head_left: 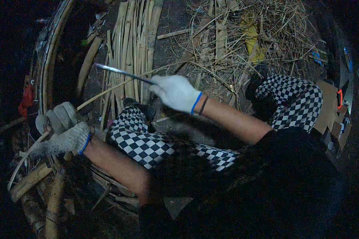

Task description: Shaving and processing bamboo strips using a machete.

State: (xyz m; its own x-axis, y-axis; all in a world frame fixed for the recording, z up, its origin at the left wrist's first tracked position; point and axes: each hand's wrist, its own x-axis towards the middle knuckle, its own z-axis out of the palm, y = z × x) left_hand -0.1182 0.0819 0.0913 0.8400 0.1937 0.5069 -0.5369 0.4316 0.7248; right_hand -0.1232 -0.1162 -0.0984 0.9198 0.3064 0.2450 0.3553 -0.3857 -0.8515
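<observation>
My left hand [64, 133], in a white knit glove with a blue cuff, is closed round a thin bamboo strip [103, 93]. One end of the strip curves down at the far left; the other slants up to the right, behind the blade. In my right hand [176, 93], gloved the same way, is a knife [117, 71]. Its long narrow blade points left and crosses over the strip in this view. Whether blade and strip touch, I cannot tell. The knife's handle is hidden inside the glove.
Long split bamboo pieces [128, 51] lie on the ground ahead. Tangled shavings [211, 44] spread to their right, with a yellow wrapper [250, 38] among them. Thick bamboo lengths [54, 203] are piled at lower left. Cardboard [325, 105] stands at right, beyond my checked trouser leg [299, 99].
</observation>
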